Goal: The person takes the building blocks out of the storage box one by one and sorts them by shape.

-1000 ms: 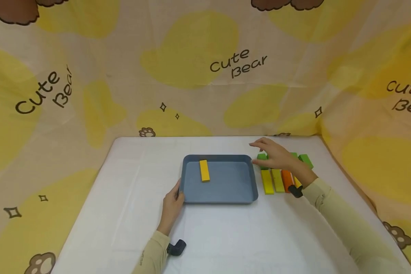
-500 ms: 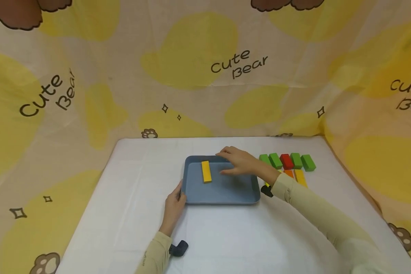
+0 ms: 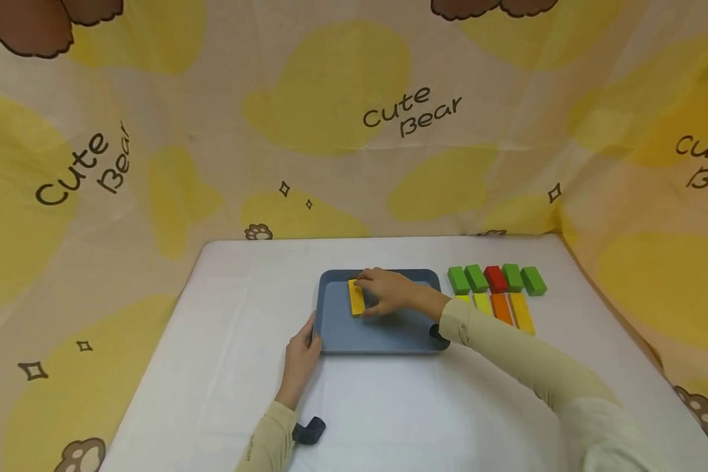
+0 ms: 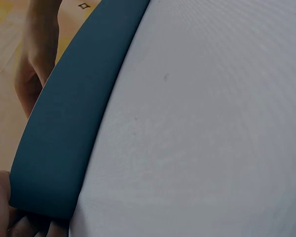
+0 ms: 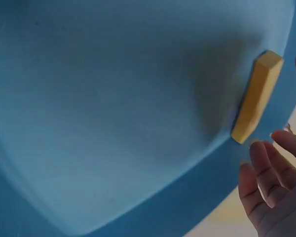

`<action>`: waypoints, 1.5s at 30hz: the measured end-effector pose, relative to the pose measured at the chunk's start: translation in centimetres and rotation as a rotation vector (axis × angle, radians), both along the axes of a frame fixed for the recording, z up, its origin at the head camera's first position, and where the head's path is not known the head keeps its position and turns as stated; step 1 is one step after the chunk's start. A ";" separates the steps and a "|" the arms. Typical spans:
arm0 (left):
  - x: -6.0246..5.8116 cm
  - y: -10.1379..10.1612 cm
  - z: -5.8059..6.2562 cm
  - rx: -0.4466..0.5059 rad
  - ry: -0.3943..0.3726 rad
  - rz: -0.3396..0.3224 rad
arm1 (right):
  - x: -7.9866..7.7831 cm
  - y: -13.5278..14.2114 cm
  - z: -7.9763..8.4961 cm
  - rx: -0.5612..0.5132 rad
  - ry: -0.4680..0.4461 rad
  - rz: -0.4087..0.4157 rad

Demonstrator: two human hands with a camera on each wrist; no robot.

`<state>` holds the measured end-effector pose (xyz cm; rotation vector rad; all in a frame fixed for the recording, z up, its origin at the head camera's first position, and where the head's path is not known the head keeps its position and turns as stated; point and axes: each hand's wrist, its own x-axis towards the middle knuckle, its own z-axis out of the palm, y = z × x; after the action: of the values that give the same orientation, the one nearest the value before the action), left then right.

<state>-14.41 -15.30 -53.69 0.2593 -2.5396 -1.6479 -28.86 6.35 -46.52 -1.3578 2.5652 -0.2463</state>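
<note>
A grey-blue tray [image 3: 383, 350] stands on the white table, with one yellow block [image 3: 356, 307] lying inside towards its left end. My left hand [image 3: 302, 357] grips the tray's left side; in the left wrist view its fingers curl at the corner of the tray wall [image 4: 64, 123]. Over the tray, my right hand [image 3: 387, 292] reaches to the yellow block, thumb and fingers spread near its two ends. The right wrist view has the right hand [image 5: 276, 192] with fingers apart, beside the yellow block [image 5: 258, 96], and no clear contact shows.
Right of the tray, green blocks [image 3: 533, 280] and a red block [image 3: 496, 279] form a back row. In front of them lie an orange block [image 3: 501, 309] and several yellowish blocks [image 3: 522, 313], partly behind the right arm. A printed cloth [image 3: 330, 131] hangs around the table.
My right hand has moved left from above the blocks on the right, across the tray, to the yellow block. The left hand stays on the tray's left side.
</note>
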 end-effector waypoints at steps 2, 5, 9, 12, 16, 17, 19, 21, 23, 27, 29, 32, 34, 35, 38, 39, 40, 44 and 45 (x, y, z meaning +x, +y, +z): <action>0.0 0.1 0.0 0.006 0.005 -0.006 | 0.0 -0.2 -0.5 0.023 -0.005 -0.010; 0.0 0.1 -0.1 0.008 0.013 -0.014 | -0.1 -0.2 -1.1 0.058 -0.016 -0.025; -0.1 0.0 -0.1 -0.004 0.023 -0.018 | -0.3 -0.1 -1.4 0.071 -0.019 -0.024; -0.2 -0.2 0.1 -0.013 0.038 -0.022 | -0.4 -0.3 -1.3 0.051 -0.007 -0.028; -0.3 -0.5 0.3 -0.010 0.034 0.000 | -0.5 -0.8 -1.1 0.030 -0.010 -0.027; -0.3 -0.6 0.3 -0.009 0.029 0.007 | -0.5 -0.9 -1.1 0.030 -0.013 -0.024; -0.3 -0.6 0.2 0.001 0.022 0.012 | -0.4 -1.1 -1.2 0.031 -0.010 -0.019; -0.3 -0.5 0.1 0.003 0.021 0.000 | -0.3 -1.2 -1.4 0.031 -0.001 -0.021; -0.3 -0.4 -0.1 0.002 0.030 -0.015 | -0.1 -1.2 -1.5 0.035 0.007 -0.030; -0.3 -0.2 -0.2 0.007 0.039 -0.024 | 0.1 -0.9 -1.6 0.036 0.012 -0.052; -0.3 -0.1 -0.2 0.012 0.029 -0.020 | 0.1 -0.9 -1.6 0.036 0.015 -0.057; -0.3 -0.1 -0.1 0.012 0.012 -0.016 | 0.0 -0.7 -1.8 0.023 0.012 -0.053; -0.1 -0.2 -0.1 0.002 0.003 -0.008 | -0.1 -0.6 -2.0 0.006 0.008 -0.038; -0.1 -0.3 -0.1 0.000 0.000 -0.004 | -0.1 -0.6 -2.0 -0.004 0.006 -0.028; 0.1 -0.4 -0.2 -0.002 -0.001 0.004 | -0.3 -0.2 -2.1 -0.036 0.011 -0.009; 0.1 -0.4 -0.2 -0.001 0.003 0.002 | -0.4 0.0 -2.0 -0.046 0.017 -0.009; 0.0 -0.4 -0.3 0.004 0.007 -0.003 | -0.4 0.3 -1.8 -0.058 0.020 -0.014; -0.1 -0.3 -0.5 0.011 0.022 -0.016 | -0.1 1.7 -0.7 -0.119 0.019 -0.046; -0.1 -0.3 -0.5 0.012 0.023 -0.018 | 0.0 2.1 -0.3 -0.139 0.013 -0.057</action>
<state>-14.56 -15.59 -54.22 0.2186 -2.5238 -1.6629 -28.85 8.49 -46.86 -1.3367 2.6439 -0.4344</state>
